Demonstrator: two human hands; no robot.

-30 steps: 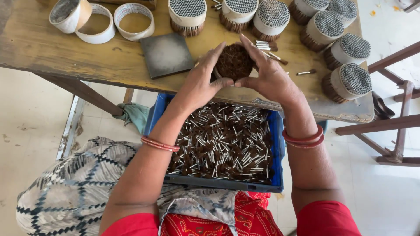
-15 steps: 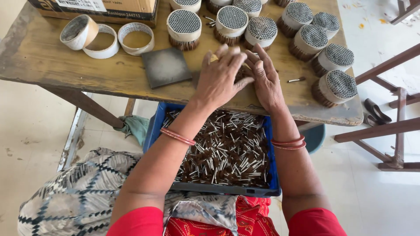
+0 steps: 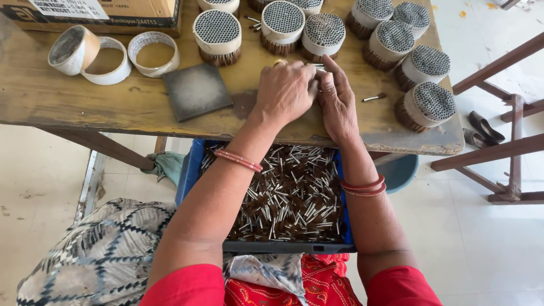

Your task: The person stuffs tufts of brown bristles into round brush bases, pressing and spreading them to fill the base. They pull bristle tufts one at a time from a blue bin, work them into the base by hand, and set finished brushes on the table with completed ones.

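Bundle of small tubes (image 3: 317, 69), mostly hidden: we see it pressed on the wooden table (image 3: 68, 102) between left hand (image 3: 285, 90) and right hand (image 3: 338, 102), both curled over it. We count nine taped round bundles (image 3: 217, 29) upright behind, three tape rolls (image 3: 153, 54), one grey square tile (image 3: 196, 90). One blue tray (image 3: 187, 175) of loose tubes sits below.

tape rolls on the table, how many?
3, all at the table's far left: one tilted on edge, one flat beside it, one flat further right, before the cardboard box. None looks hidden.
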